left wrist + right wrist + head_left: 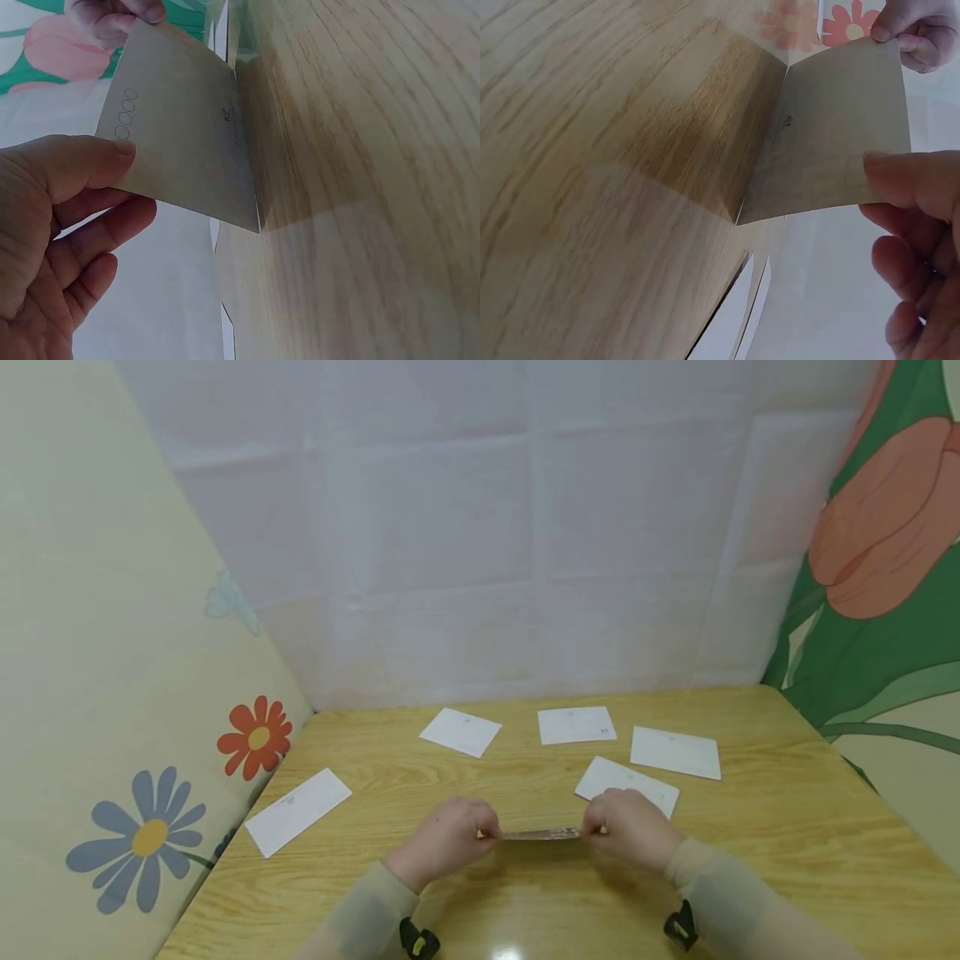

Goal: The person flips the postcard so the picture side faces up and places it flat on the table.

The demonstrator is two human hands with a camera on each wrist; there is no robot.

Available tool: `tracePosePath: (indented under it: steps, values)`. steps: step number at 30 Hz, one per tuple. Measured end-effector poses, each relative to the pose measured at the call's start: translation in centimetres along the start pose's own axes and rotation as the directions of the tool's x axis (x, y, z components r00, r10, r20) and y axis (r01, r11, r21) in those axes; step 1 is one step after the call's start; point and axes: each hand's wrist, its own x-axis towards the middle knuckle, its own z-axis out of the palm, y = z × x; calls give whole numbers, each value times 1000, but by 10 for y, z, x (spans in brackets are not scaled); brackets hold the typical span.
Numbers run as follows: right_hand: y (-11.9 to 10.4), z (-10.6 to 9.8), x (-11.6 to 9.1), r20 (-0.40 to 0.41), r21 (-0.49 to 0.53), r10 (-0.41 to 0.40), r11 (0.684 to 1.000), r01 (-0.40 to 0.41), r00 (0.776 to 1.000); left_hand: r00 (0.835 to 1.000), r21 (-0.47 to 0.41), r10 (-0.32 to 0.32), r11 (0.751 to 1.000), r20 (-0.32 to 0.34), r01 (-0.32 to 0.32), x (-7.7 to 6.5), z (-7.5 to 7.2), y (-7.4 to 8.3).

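Note:
A postcard [184, 127] is held upright between the two hands, its long lower edge at the table surface. My left hand [450, 837] pinches one upper corner between thumb and fingers. The opposite upper corner is pinched by my right hand [633, 827]. Small printed circles and a faint mark show on the card's near face in the left wrist view. From the head view only the postcard's thin top edge [542, 834] is visible. Just beyond the right hand lies a white card [637, 783], partly covered by that hand.
More white cards lie spread on the wooden table [390, 777]: one at the left [298, 812], others toward the back, such as the card [461, 732] left of centre and the card [675, 752] at right. A white cloth [525, 527] hangs behind the table.

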Motion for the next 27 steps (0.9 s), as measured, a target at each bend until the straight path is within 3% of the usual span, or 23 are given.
tracePosePath:
  steps: [13,27]
  values:
    - [1,5,-5,79,-13,-40,999,41,996,987,-60,-50,996,155,60,-2,4,3]
    - [-3,8,-7,212,15,-25,1000,22,977,977,26,-8,1000,215,2,-4,17,5]
